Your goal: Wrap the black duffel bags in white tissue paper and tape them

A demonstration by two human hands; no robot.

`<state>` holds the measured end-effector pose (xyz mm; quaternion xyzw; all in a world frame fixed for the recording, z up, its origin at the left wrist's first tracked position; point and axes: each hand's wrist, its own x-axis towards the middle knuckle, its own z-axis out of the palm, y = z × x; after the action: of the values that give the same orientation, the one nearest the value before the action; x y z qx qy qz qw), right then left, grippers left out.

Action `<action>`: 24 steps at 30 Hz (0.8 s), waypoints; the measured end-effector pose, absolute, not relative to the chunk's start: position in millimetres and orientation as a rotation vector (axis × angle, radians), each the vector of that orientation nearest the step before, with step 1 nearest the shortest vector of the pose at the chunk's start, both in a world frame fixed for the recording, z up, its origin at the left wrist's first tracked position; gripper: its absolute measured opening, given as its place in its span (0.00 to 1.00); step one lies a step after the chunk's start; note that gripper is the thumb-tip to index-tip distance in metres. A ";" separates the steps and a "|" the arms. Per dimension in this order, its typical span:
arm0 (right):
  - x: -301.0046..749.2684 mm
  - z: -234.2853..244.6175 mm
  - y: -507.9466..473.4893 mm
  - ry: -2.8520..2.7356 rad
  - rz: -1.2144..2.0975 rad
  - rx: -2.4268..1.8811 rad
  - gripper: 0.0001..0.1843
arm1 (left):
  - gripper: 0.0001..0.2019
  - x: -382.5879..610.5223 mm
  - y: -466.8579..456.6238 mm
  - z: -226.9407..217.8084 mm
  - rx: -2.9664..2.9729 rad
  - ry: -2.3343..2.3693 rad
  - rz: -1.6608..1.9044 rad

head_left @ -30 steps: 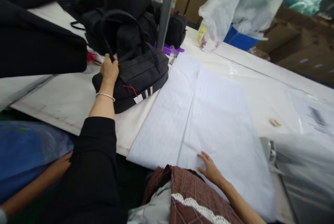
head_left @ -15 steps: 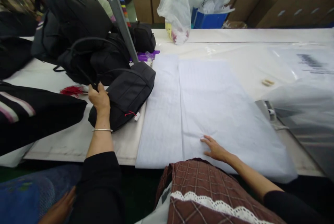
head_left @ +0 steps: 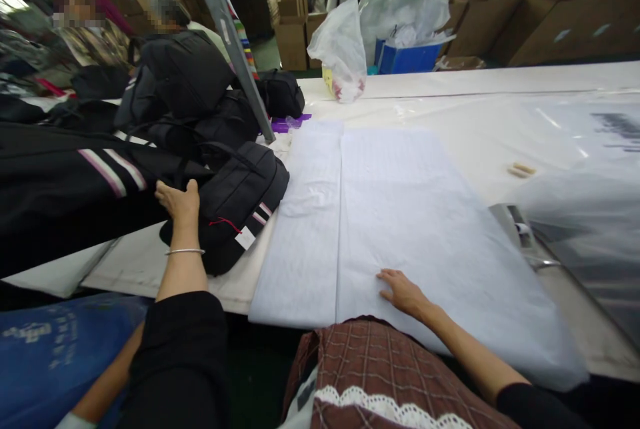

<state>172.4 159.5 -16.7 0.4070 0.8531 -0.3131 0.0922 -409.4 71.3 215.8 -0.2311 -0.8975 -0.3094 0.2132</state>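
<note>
Left hand [head_left: 180,201] is sitting right at the tagged black bag [head_left: 227,205], can't tell if it's actually gripping; right hand [head_left: 404,292] is lying open on the white sheet [head_left: 400,202]. Bag's resting just left of that sheet, so a careless drag could be rucking it up. White table [head_left: 430,87] is running underneath, brown cartons [head_left: 545,22] are standing behind

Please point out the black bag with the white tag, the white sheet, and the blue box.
Black bag [head_left: 235,197]: head view, on its upper side.
White sheet [head_left: 405,209]: head view, its wider right part.
Blue box [head_left: 411,61]: head view, its front wall.
</note>
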 end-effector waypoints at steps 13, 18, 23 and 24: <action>190.9 -63.6 257.8 2.813 -0.387 1.691 0.31 | 0.34 -140.5 139.3 4.4 -2.006 -2.554 -0.307; 197.6 -74.0 250.2 2.936 -0.245 1.640 0.30 | 0.34 -144.0 156.4 -42.4 -1.946 -2.610 -0.104; 199.5 -73.5 250.7 3.060 -0.129 1.601 0.31 | 0.34 -147.7 156.3 -57.7 -1.919 -2.527 -0.089; 199.9 -72.8 250.8 3.059 -0.121 1.595 0.31 | 0.34 -146.2 155.4 -59.2 -1.909 -2.520 -0.099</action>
<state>199.9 250.8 -72.8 0.4565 0.8754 -0.0346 -0.1548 -146.2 155.4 -59.2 -0.6035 -0.7967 -0.0314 -0.0109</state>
